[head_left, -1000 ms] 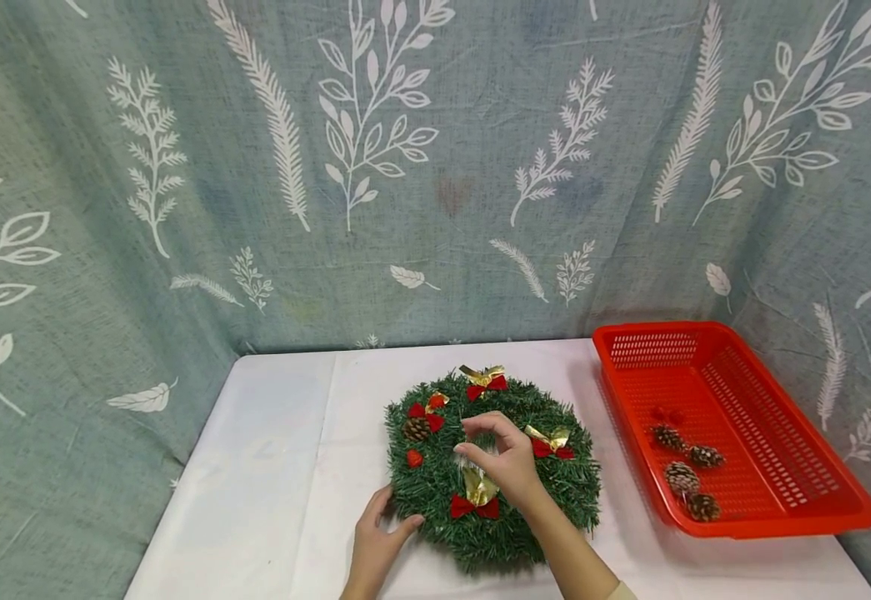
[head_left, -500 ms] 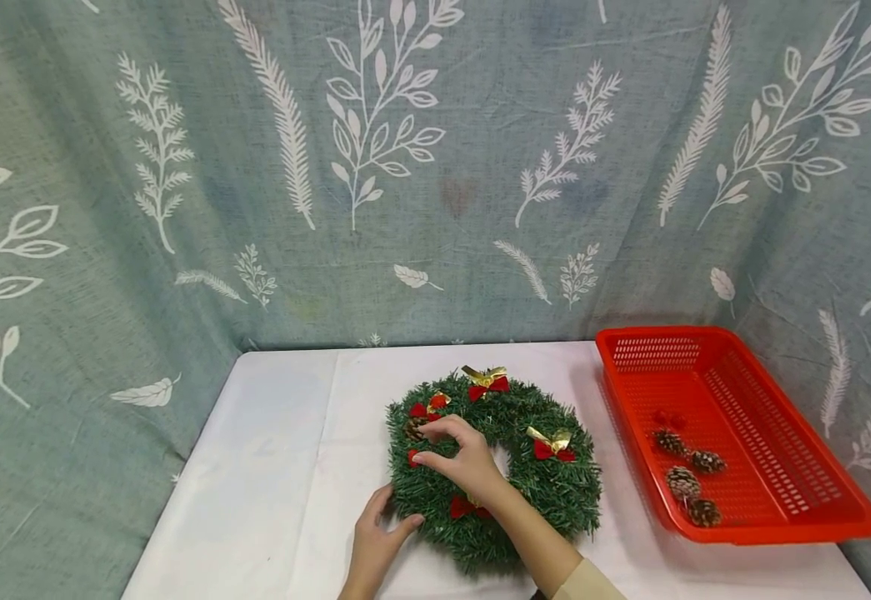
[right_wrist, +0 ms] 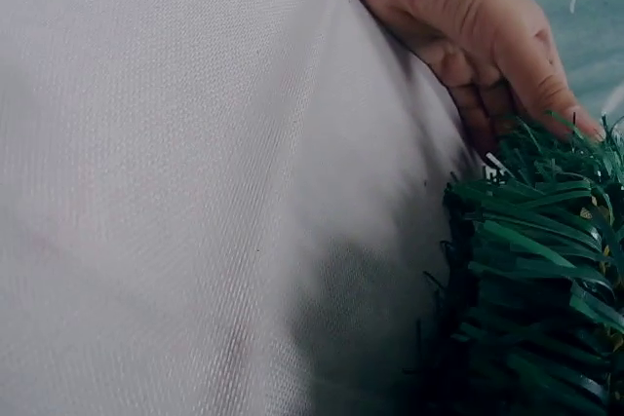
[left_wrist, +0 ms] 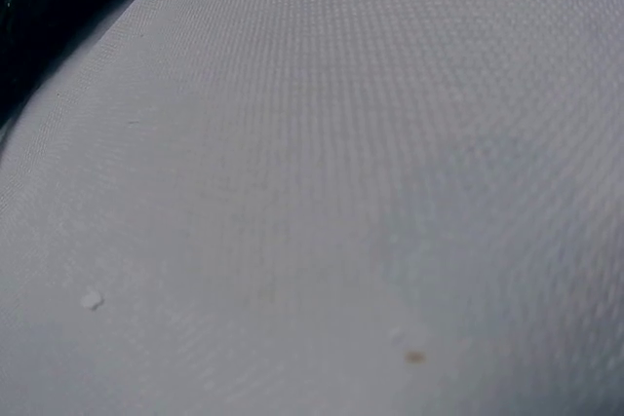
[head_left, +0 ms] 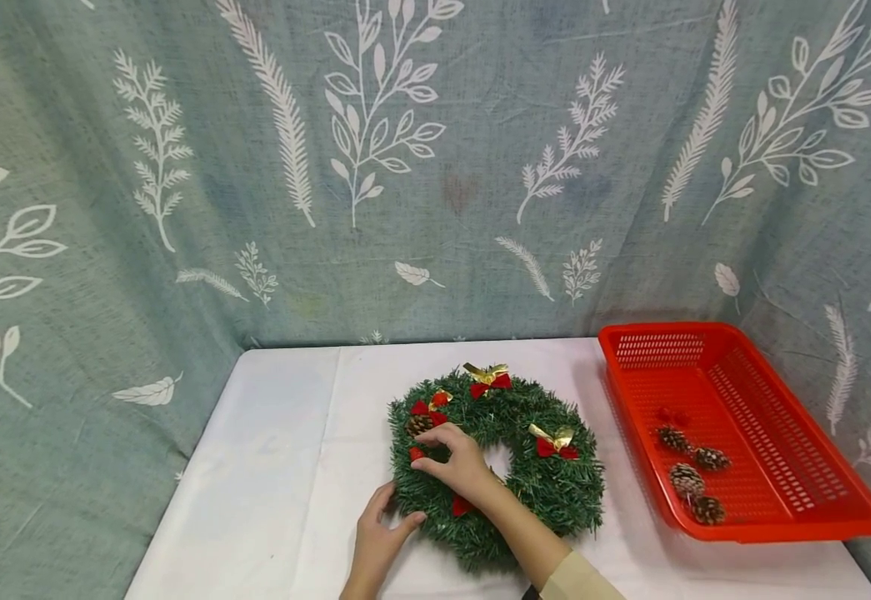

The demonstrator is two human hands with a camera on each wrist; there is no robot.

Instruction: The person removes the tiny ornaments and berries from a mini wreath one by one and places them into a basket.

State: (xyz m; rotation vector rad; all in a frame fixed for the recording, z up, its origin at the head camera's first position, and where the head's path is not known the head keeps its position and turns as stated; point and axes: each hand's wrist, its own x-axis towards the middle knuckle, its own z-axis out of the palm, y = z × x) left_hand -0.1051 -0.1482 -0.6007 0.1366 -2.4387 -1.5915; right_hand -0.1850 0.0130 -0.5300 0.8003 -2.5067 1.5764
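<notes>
A green artificial wreath (head_left: 566, 487) lies on the white-covered table in the head view. Its lower-left edge is gripped by my left hand (head_left: 377, 533), thumb on top. The right wrist view shows that hand (right_wrist: 478, 21) with its thumb on the green strands (right_wrist: 531, 260) and its other fingers curled below. Over the wreath's left side, my right hand (head_left: 467, 471) has thumb and index finger bent and spaced apart. Near those fingertips are a small red ornament (head_left: 415, 454) and a pine cone (head_left: 418, 425). The left wrist view shows only white cloth.
Red-and-gold bows (head_left: 489, 381) decorate the wreath, another bow (head_left: 555, 444) being on its right. At the right stands a red plastic basket (head_left: 788, 521) holding several pine cones (head_left: 686, 481) and small red pieces (head_left: 673, 415). A patterned curtain (head_left: 465, 275) hangs behind the table.
My right hand has moved left from the wreath's centre to its left side, then slightly down towards the small red ornament. My left hand has stayed on the edge.
</notes>
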